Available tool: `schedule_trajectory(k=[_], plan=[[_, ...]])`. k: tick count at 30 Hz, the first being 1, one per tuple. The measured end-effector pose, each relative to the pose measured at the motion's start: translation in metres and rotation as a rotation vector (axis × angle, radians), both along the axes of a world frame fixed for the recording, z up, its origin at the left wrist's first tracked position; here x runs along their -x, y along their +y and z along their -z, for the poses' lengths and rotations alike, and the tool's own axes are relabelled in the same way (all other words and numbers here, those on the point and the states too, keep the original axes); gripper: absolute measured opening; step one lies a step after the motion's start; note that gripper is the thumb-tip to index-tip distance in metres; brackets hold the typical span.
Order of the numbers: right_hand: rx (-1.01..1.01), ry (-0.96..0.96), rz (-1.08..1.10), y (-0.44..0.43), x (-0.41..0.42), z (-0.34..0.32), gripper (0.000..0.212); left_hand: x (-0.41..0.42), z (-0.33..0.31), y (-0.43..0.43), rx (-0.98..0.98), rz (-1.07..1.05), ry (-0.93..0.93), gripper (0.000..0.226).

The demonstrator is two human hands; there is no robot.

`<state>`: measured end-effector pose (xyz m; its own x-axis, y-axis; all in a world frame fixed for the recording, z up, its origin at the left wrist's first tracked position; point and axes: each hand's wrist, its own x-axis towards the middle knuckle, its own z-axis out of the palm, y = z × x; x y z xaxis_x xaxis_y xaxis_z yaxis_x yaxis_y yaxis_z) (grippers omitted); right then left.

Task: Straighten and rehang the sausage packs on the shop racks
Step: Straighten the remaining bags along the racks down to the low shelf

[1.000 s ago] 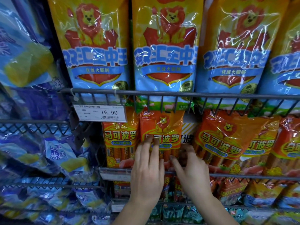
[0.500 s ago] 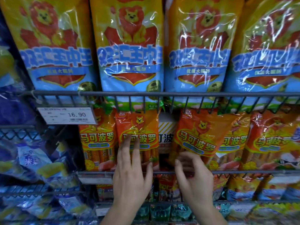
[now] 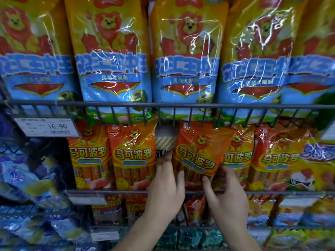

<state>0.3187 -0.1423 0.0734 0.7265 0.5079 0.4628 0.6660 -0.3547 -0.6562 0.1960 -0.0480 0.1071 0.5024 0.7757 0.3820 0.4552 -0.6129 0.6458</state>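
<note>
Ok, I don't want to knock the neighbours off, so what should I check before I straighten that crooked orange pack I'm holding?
1. Does the tilted orange sausage pack hang straight: not ok, its print slopes down to the right.
2. Grip of the right hand: ok, thumb and fingers pinch the pack's lower right corner.
3. Support from the left hand: ok, straight fingers lie along the pack's left edge.
4. Clear of the right neighbour pack: not ok, the tilted one overlaps it.
5. Hang hole on its hook: cannot tell, the top is hidden behind the wire rail.
</note>
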Motion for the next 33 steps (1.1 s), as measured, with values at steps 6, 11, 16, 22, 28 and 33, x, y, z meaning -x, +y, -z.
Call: schedule_trajectory(k=[6,11,16,22,28,33], plan=[[-0.050,-0.036,-0.109,0.001,-0.010,-0.001,0.049,-0.023,0.001,0.007,0.094,-0.048,-0.028,0.060],[-0.168,-0.036,-0.163,0.002,-0.013,-0.004,0.039,-0.027,0.006,0.011,0.095,-0.055,-0.056,0.053],[-0.184,-0.031,-0.201,0.005,-0.017,-0.006,0.036,-0.022,0.007,0.010,0.062,-0.124,-0.039,0.055],[-0.245,-0.022,-0.201,0.013,-0.013,-0.005,0.046,-0.014,0.002,0.000,-0.007,-0.194,-0.018,0.059],[-0.260,-0.020,-0.222,0.019,-0.009,-0.014,0.046,-0.005,-0.004,-0.007,-0.061,-0.258,-0.003,0.052],[-0.159,-0.025,-0.216,0.022,-0.009,-0.012,0.045,0.004,-0.009,-0.006,-0.068,-0.276,0.098,0.054]])
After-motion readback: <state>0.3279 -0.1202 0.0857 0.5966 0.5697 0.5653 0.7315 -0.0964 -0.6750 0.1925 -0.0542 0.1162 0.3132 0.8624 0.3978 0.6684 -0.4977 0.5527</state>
